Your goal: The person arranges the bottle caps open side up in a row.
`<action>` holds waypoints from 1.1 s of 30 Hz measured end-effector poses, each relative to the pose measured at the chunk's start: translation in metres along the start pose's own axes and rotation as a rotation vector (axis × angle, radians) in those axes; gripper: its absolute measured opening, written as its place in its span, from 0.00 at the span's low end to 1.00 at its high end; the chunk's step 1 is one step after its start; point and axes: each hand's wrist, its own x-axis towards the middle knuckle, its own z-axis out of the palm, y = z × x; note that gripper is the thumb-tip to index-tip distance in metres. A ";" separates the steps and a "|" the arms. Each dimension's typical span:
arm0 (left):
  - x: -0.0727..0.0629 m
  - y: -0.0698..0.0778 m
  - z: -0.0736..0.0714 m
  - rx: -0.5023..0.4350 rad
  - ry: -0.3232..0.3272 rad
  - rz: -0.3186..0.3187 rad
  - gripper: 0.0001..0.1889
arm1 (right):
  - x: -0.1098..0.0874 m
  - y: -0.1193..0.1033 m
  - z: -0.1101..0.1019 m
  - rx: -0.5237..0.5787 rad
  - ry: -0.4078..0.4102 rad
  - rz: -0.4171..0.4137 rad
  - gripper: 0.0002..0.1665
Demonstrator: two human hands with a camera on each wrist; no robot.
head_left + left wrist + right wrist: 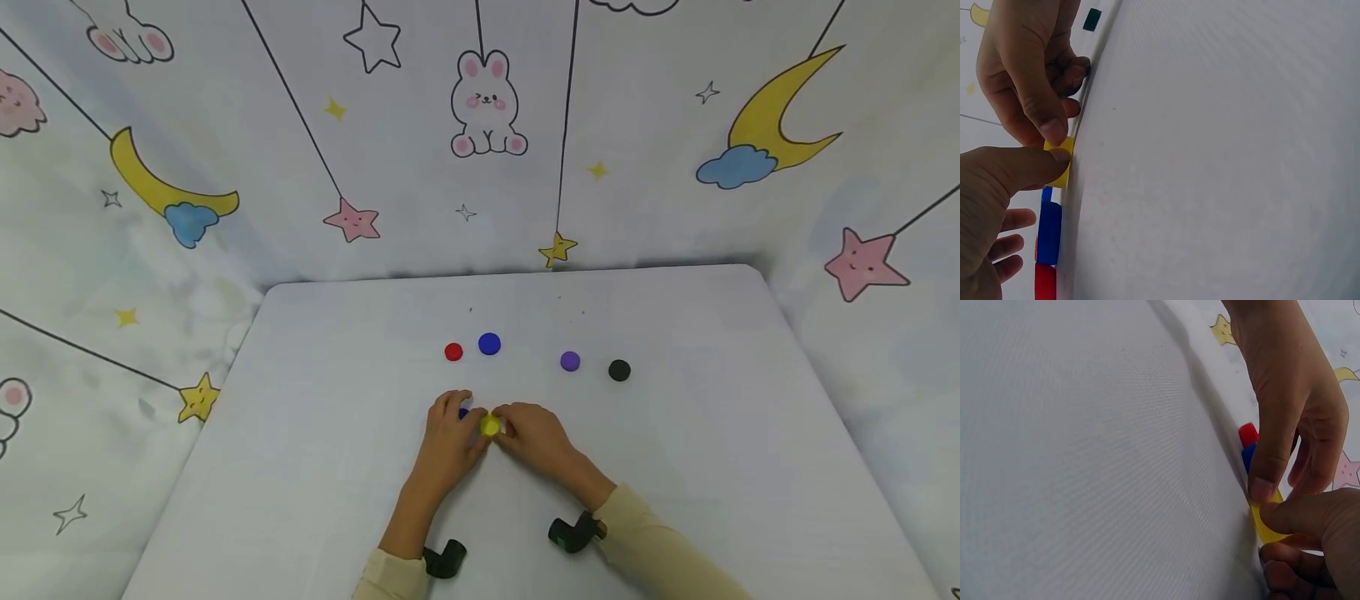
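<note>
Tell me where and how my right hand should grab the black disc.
Pinch opposite sides of its rim, probably from above and its right. The black disc looks round and flat on the table, so the edge suits fingers best, and the purple disc sits to its left. Your right hand holds the yellow piece now.

Yellow piece (1062, 177) — in 2 hands (988, 190)

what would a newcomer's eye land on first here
Probably the bright yellow piece, pinched by the left hand and right hand, below centre in the head view. Then perhaps the red disc, blue disc, purple disc and black disc beyond, and the printed rabbit up top.
</note>
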 end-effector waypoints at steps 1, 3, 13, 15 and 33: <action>0.000 -0.001 0.000 0.004 -0.003 -0.013 0.17 | 0.001 -0.001 0.001 -0.007 -0.001 -0.005 0.19; -0.001 -0.002 0.000 0.003 -0.014 -0.038 0.16 | 0.004 -0.002 0.002 -0.015 -0.002 -0.011 0.19; -0.006 -0.009 -0.004 -0.021 -0.024 -0.088 0.17 | 0.010 -0.010 0.006 -0.069 -0.033 -0.045 0.19; -0.007 -0.009 -0.005 -0.019 -0.023 -0.086 0.17 | 0.011 -0.011 0.007 -0.077 -0.035 -0.042 0.20; -0.003 -0.008 -0.002 -0.042 0.000 -0.086 0.20 | -0.001 -0.005 0.002 0.001 -0.020 0.012 0.26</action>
